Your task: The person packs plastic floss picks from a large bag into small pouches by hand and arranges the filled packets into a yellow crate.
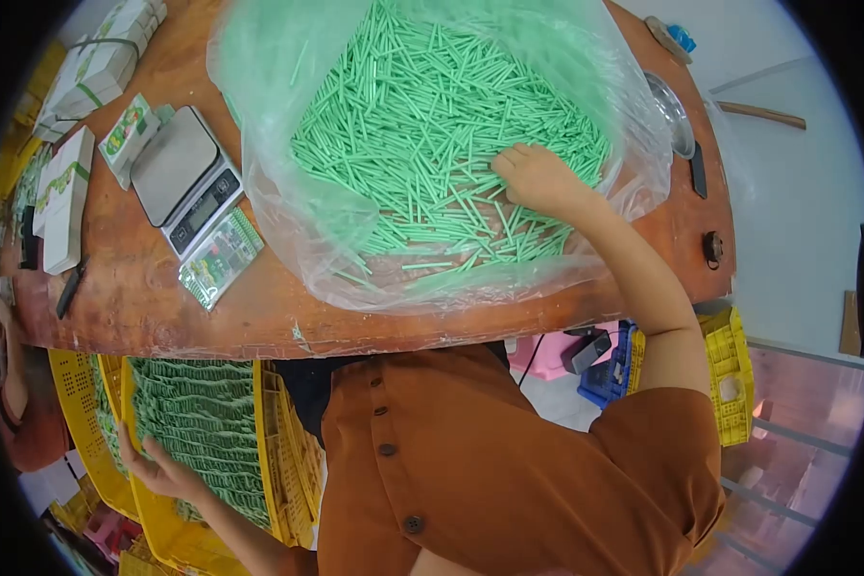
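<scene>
A big heap of thin green sticks (432, 125) lies in a spread-open clear plastic bag (288, 221) on the wooden table. My right hand (538, 180) rests in the right part of the heap with its fingers curled down. Whatever is inside those fingers is hidden. My left hand (168, 472) is low at the left, open with thumb and fingers apart, over the edge of a yellow crate. Rows of packed green packets (202, 422) fill that yellow crate (168, 547), beside the hand.
On the table (288, 322) left of the bag stand a digital scale (187, 173), a filled clear packet (221, 257), white boxes (65, 202) and a black pen-like object (71, 288). A metal bowl (672, 115) sits right of the bag. Another person's arm (14, 374) shows at far left.
</scene>
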Tool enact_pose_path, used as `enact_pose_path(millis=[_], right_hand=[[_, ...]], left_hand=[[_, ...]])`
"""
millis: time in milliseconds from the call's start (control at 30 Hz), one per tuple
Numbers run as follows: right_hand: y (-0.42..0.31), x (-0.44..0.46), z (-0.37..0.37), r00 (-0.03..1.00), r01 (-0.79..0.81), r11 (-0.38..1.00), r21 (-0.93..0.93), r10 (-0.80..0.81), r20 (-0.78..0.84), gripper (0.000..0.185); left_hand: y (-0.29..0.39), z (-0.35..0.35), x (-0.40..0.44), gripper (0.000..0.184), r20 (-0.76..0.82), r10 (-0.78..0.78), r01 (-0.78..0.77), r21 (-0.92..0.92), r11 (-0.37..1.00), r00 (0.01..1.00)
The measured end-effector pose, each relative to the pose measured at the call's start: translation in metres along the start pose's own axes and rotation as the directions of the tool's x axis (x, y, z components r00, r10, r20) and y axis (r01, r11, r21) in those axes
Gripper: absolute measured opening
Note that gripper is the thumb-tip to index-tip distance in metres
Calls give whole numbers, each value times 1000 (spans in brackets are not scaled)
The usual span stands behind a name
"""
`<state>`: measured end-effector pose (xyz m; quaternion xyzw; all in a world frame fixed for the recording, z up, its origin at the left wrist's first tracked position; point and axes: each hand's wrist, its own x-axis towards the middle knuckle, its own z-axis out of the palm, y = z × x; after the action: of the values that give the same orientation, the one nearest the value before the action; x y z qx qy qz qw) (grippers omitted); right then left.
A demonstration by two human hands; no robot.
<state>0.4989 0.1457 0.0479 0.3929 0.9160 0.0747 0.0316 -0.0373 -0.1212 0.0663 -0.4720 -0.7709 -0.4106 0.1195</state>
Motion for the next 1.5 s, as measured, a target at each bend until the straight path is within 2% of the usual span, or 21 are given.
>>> enact_pose_path(millis=[67,200,267,333,433,500,533,567,600,667,733,800,900,967,1033,1067,1133,1233,1300,1400,1500], right_hand=[[23,6,-10,955,-155,915,373,41,294,17],[47,16,-26,950,-234,762,604,47,309,22],[55,14,-30,900,-412,409,814,41,435,30],[43,10,-41,916,-392,395,831,82,394,33],[12,14,-50,965,-260,464,847,147,216,35],[0,20,-48,983,-150,531,834,169,69,34],[6,24,-49,971,-157,370,916,229,74,35],[12,26,-51,951,-153,196,969,295,90,35],[17,29,-53,929,-130,21,991,352,114,36],[-5,48,-36,844,78,-85,993,536,-21,39],[-42,56,-32,634,262,-119,958,769,-78,46],[-52,50,-45,684,9,95,995,725,-75,42],[-43,30,-34,783,-126,135,983,622,15,32],[-43,37,-23,818,-49,38,998,575,19,26],[-60,38,-36,781,-300,22,954,579,232,19],[-69,42,-38,781,-317,20,948,572,249,19],[-81,64,-42,896,-225,444,868,444,5,18],[-74,61,-28,894,-133,450,883,439,-89,19],[-74,55,-35,803,-422,169,891,527,280,22],[-69,48,-29,758,-556,242,795,539,367,25],[-73,49,-19,904,-200,351,915,427,34,27]], left_hand=[[36,25,2,27,84,107,-87,-217,972,991],[158,92,14,13,444,273,-8,-513,859,854],[202,135,21,13,431,603,-57,-781,622,671],[238,172,22,11,478,642,57,-825,562,599],[303,231,24,48,188,687,-268,-824,499,702],[345,268,1,62,430,793,-309,-756,578,431],[349,276,1,62,427,793,-314,-754,578,435],[353,280,2,67,461,604,75,-830,552,650],[358,285,4,72,457,366,367,-884,290,811],[369,277,3,67,688,369,777,-593,-211,625],[372,270,-7,62,768,465,889,-302,-343,441],[349,257,-4,58,721,504,861,-500,-98,475],[249,203,16,51,354,577,15,-861,509,736],[160,168,26,36,202,696,-644,-271,716,689],[118,161,28,34,339,619,-696,195,691,709],[103,165,22,34,352,608,-690,189,699,712],[79,179,21,35,461,678,-781,52,623,572],[59,169,17,23,432,694,-740,-86,667,576],[49,166,16,17,388,728,-720,-198,665,566],[56,162,20,20,341,703,-617,-337,711,624],[75,162,25,28,371,668,-654,-186,734,645]])
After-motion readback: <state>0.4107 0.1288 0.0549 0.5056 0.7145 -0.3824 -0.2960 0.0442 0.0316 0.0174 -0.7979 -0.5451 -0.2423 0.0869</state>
